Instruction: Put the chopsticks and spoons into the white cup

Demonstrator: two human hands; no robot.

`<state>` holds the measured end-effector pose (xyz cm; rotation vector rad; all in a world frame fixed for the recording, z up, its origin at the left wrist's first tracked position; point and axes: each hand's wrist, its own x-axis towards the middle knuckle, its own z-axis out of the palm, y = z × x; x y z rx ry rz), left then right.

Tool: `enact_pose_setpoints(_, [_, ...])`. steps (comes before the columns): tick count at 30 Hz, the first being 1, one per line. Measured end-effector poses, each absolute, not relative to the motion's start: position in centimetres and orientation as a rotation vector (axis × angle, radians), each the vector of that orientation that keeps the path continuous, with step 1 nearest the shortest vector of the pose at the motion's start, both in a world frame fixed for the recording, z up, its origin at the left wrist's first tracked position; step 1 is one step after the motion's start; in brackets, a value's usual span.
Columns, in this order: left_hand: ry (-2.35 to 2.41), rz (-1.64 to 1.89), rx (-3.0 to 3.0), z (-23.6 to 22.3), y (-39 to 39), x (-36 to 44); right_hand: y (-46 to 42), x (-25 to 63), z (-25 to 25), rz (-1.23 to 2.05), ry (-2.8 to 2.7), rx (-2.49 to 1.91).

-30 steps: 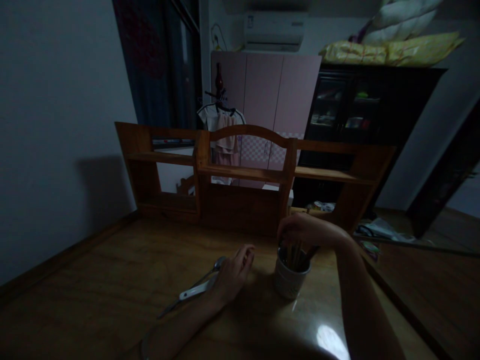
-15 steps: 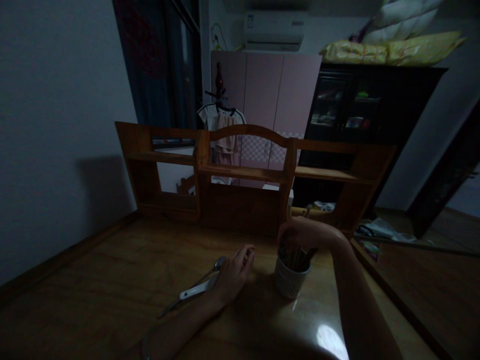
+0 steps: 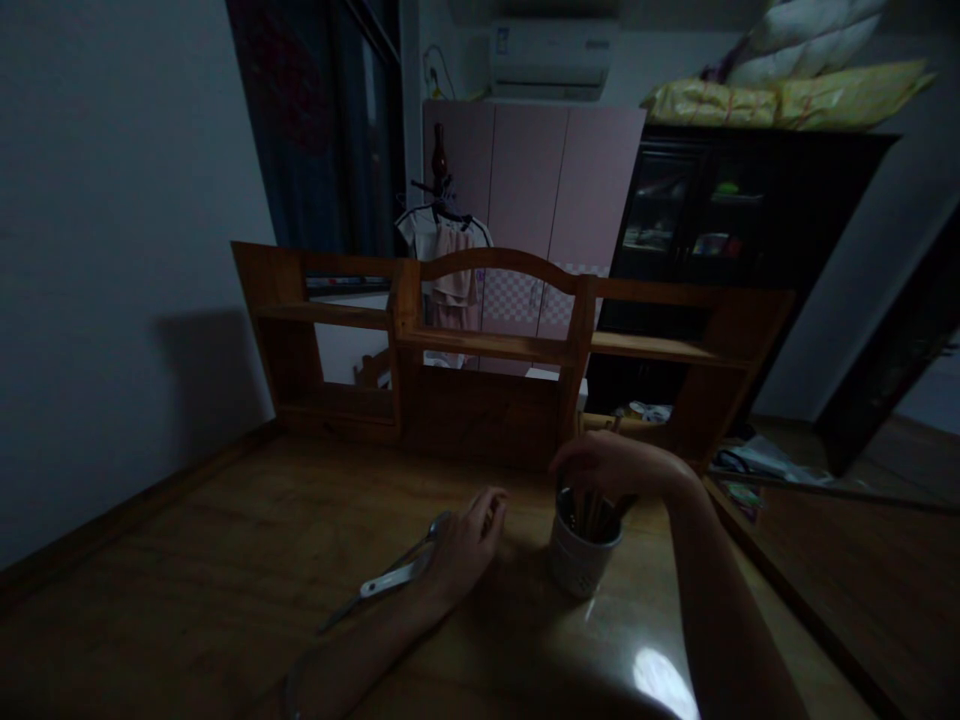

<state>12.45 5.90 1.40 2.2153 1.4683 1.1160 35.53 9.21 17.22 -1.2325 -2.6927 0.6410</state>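
Note:
Over a light grey cup (image 3: 582, 560) on the wooden table hangs my right hand (image 3: 622, 467), its fingers curled down at the mouth among several thin sticks (image 3: 592, 515) that look like chopsticks. Dim light hides what the fingertips grip. To the left of the cup, my left hand (image 3: 469, 540) rests on the tabletop with its fingers curled in; what is inside them, if anything, is hidden. A metal spoon (image 3: 439, 524) and a utensil with a white handle (image 3: 386, 582) lie against that hand's left side, partly covered by it.
A wooden shelf unit (image 3: 487, 346) stands along the table's back edge (image 3: 337, 432). A white wall (image 3: 135, 300) borders the left side. Light glares off the tabletop (image 3: 664, 680) near the front right. Beyond stand a pink wardrobe (image 3: 525, 190) and a dark cabinet (image 3: 795, 210).
My right hand has shifted slightly left over the cup, and more of the sticks and cup rim shows beneath it. The left hand stays nearly still.

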Motion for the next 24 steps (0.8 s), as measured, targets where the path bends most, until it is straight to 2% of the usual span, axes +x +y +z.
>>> enact_pose_setpoints(4, [1.925,0.811,2.506,0.7,7.0,11.3,9.1,35.5,17.2,0.646,-2.644,-1.253])
enact_pose_setpoints(8, [2.209,0.516,2.525,0.0,7.8,9.7,8.6,35.8,17.4,0.704,-2.565,-1.285])
enact_pose_setpoints(13, [2.264,0.496,2.449,-0.4,8.2,8.6,8.1,37.3,17.9,0.786,-2.444,-1.260])
enact_pose_setpoints(24, [2.054,0.568,2.403,-2.2,9.2,7.7,6.0,40.3,20.9,0.510,-2.256,-1.180])
